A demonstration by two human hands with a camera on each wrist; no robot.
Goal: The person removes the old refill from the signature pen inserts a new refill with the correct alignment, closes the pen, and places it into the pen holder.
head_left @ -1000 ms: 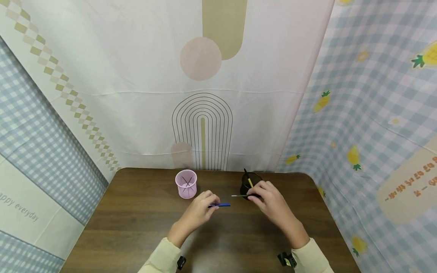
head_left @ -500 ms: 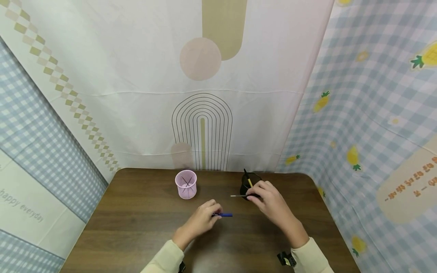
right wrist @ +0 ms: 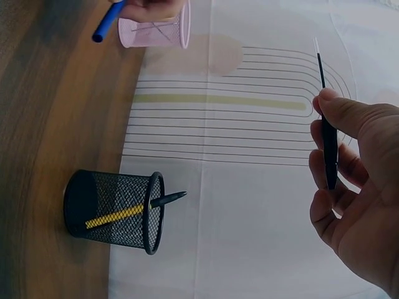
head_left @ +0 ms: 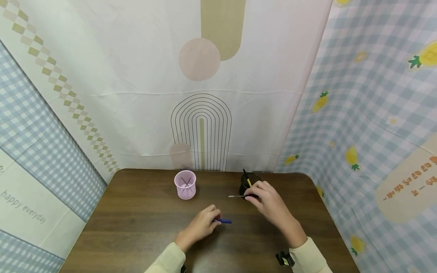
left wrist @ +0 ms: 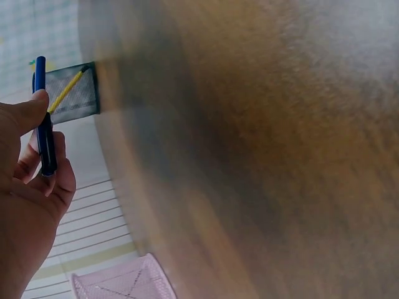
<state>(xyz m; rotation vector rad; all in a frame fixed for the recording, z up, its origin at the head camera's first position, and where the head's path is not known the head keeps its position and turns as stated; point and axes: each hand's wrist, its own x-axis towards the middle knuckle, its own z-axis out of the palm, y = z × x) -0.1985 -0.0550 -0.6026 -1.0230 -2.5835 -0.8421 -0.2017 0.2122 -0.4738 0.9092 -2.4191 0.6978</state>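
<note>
My left hand pinches a blue pen between thumb and fingers, low over the middle of the table. In the left wrist view the pen points up past the thumb, its lower end dark. My right hand, before the black mesh pen cup, holds a slim tool with a black handle and thin pale-tipped shaft; its exact kind is unclear. A yellow-and-black pen leans inside the black cup. Left of both hands stands a pink mesh pen cup showing thin dark crossed lines.
The brown wooden table ends at its back edge against a patterned white cloth. A blue checked cloth hangs at the right side.
My left hand has drawn back toward the table's front and slightly right, carrying the blue pen away from the pink cup. The right hand stays almost still with its tool.
</note>
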